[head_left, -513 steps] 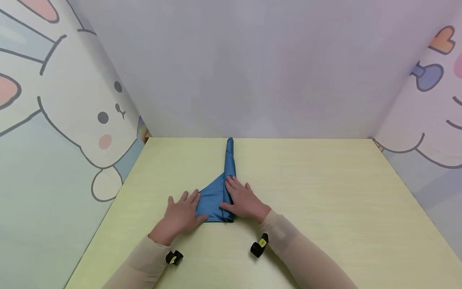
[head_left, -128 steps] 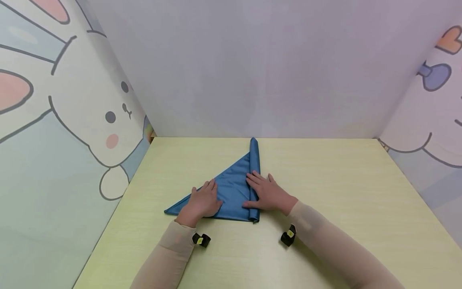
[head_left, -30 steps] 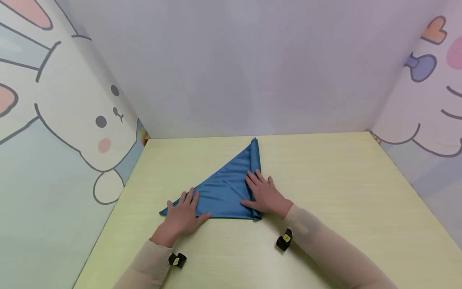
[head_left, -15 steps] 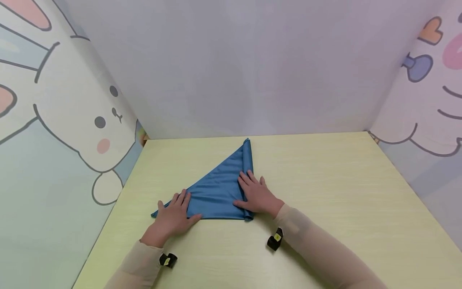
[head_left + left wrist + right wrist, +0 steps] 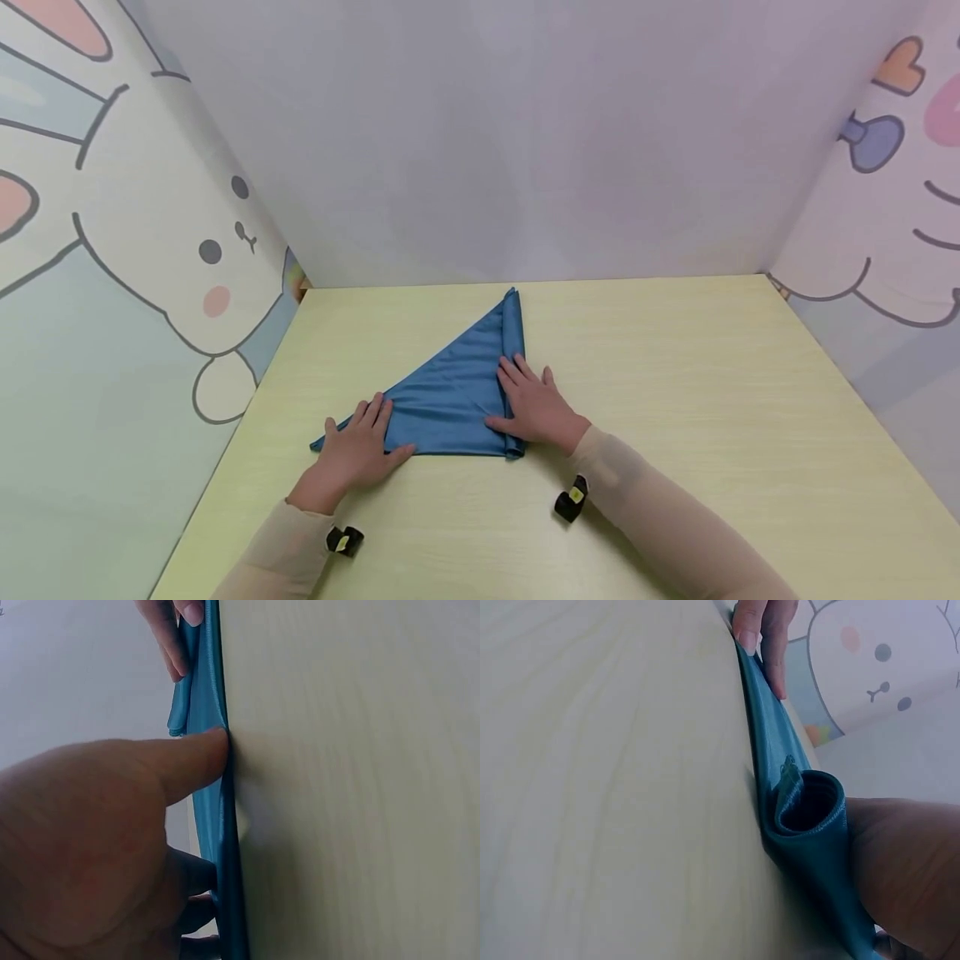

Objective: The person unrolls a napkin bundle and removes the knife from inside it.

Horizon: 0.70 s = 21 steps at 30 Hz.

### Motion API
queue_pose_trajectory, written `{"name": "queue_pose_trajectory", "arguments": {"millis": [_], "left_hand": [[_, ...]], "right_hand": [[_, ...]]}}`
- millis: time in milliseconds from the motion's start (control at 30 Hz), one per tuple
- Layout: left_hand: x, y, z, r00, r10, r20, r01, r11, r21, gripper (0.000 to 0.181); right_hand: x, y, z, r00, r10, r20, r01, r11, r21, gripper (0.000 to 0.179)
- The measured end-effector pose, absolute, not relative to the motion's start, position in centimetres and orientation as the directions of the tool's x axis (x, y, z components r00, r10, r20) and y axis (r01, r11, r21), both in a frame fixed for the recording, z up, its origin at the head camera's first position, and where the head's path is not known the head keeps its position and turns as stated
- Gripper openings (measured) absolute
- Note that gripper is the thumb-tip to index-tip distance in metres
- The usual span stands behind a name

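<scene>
A blue satiny cloth (image 5: 446,400) lies on the table as a flat triangle, its right edge rolled into a tube (image 5: 513,325) that points away from me. My left hand (image 5: 352,450) rests with spread, straight fingers on the cloth near its left corner, thumb along the front edge. Over the tube lies my right hand (image 5: 540,408), fingers extended and thumb reaching onto the flat part. From the right wrist view, the tube's open end (image 5: 810,802) shows a hollow spiral with a stitched edge. The left wrist view has my left thumb (image 5: 196,760) pressing the cloth's front hem.
The pale wooden table (image 5: 675,375) extends on both sides of the cloth. A plain light wall (image 5: 525,150) stands behind it, with cartoon-printed panels (image 5: 217,275) at the sides. Each sleeve carries a small black camera (image 5: 345,542).
Compared with 17 seconds ago, far more cloth lies flat and the left corner is spread out. Since 4 seconds ago, my left hand has moved left toward that corner; my right hand stays on the tube.
</scene>
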<state>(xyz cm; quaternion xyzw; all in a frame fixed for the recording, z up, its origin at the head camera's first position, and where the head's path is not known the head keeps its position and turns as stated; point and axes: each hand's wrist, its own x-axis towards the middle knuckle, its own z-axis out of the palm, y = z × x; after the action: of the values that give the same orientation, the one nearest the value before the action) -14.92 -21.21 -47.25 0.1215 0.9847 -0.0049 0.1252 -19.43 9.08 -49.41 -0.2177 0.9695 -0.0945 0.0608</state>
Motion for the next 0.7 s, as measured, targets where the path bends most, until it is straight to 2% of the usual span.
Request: {"name": "queue_pose_trajectory", "arguments": {"millis": [300, 700], "left_hand": [[-14.9, -21.2, -47.3, -0.941, 0.236, -0.243, 0.236, 0.971, 0.031, 0.092], [-14.9, -21.3, -47.4, -0.940, 0.244, -0.237, 0.244, 0.969, 0.032, 0.092]], "right_hand": [[-19.3, 9.8, -49.2, -0.901, -0.422, -0.105, -0.396, 0.896, -0.204, 0.095], [-19.3, 11.0, -49.7, -0.901, -0.428, -0.073, -0.406, 0.890, -0.209, 0.091]]}}
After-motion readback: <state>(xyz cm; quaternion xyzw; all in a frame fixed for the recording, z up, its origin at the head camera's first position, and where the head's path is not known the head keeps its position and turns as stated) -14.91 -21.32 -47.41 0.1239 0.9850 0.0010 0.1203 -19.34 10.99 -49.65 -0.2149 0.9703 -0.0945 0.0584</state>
